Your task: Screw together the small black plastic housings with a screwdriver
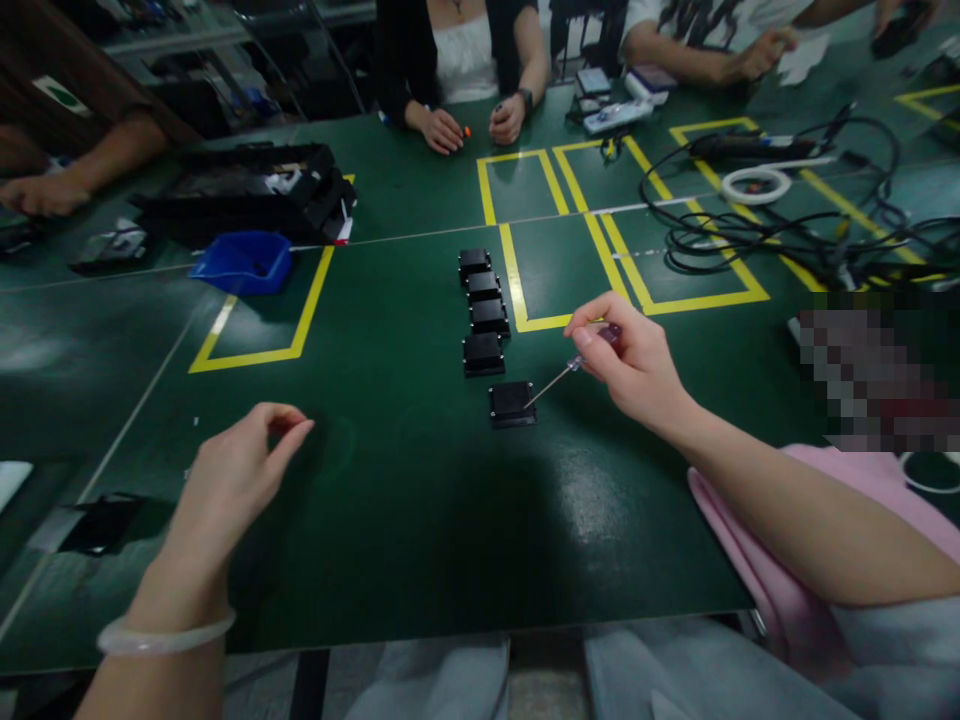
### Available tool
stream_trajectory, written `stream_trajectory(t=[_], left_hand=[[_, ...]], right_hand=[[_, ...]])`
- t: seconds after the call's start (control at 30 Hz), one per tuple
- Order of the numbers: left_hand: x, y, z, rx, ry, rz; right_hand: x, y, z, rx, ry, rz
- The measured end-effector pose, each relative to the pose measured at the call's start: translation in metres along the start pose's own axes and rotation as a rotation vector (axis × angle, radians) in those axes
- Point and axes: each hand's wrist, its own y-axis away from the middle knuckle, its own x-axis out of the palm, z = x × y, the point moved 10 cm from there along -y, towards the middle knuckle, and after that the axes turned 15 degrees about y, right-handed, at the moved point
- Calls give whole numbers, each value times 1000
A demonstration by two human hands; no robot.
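Observation:
My right hand (634, 360) is closed around the handle of a screwdriver (556, 380). The thin shaft slants down to the left, and its tip is at the right edge of a small black box (512, 402) with screws at its corners. Whether the tip sits in a screw is too small to tell. Behind that box, several similar black boxes (484, 315) stand in a row leading away from me. My left hand (236, 470) hovers over the table at the left, thumb and forefinger tips together in a pinch. Anything between them is too small to make out.
A blue bin (244, 263) stands at left, before stacked black trays (240, 190). Yellow tape outlines (555, 322) mark the green table (390, 540). Black cables (720, 240) and a white tape roll (756, 186) lie at right. Several people sit around the table.

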Motion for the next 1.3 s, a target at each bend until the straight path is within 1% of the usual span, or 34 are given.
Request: stream_trajectory(t=[0.03, 0.1, 0.13, 0.17, 0.2, 0.27, 0.3, 0.47, 0.57, 0.6, 0.67, 0.7, 0.77, 0.9, 1.03, 1.1, 1.13, 1.17, 1.2, 1.23, 1.27, 1.3], left_hand=[[-10, 3, 23, -67, -55, -45], [-21, 9, 61, -166, -135, -37], [-29, 12, 79, -227, -183, -62], [-32, 13, 92, -250, -223, -50], [-38, 14, 102, -269, -271, -64], [-42, 13, 117, -293, -301, -57], [-42, 12, 121, -295, -294, -45], [-39, 8, 130, -318, -216, -9], [-35, 6, 138, -338, -207, 29], [-36, 4, 139, -331, -216, 17], [-44, -3, 135, -274, -252, -81], [-47, -7, 130, -231, -264, -133], [-45, -14, 122, -195, -265, -174], [-24, -22, 115, -216, -276, -85], [-14, -19, 106, -102, -412, -107], [-15, -17, 111, -109, -459, -164], [-19, -16, 114, -129, -474, -222], [-28, -15, 118, -169, -483, -328], [-30, -16, 121, -171, -467, -372], [-30, -18, 124, -169, -429, -384], [-28, -21, 131, -200, -385, -363], [-25, -24, 138, -231, -344, -318]], right_hand=[[1, 0, 1, -2, -7, 5], [2, 0, 1, -1, -16, 12], [2, 0, 1, 2, -17, 15], [2, 1, 1, 4, -19, 17], [3, 1, 1, 5, -21, 17], [2, 1, 1, 0, -29, 15], [2, 1, 2, -5, -31, 14], [3, 1, 3, -7, -40, 21], [3, 1, 4, -13, -34, 31], [4, 1, 5, -17, -32, 34], [4, 2, 6, -26, -28, 34], [4, 2, 6, -30, -22, 35], [4, 2, 7, -41, -1, 35], [5, 2, 9, -71, 32, 44], [6, 1, 10, -76, 33, 46], [6, 1, 10, -74, 36, 45], [6, 1, 9, -74, 37, 45], [6, 1, 9, -74, 38, 45], [6, 2, 9, -76, 38, 45], [7, 2, 9, -78, 36, 45], [7, 2, 9, -78, 35, 46], [8, 2, 8, -77, 34, 47]])
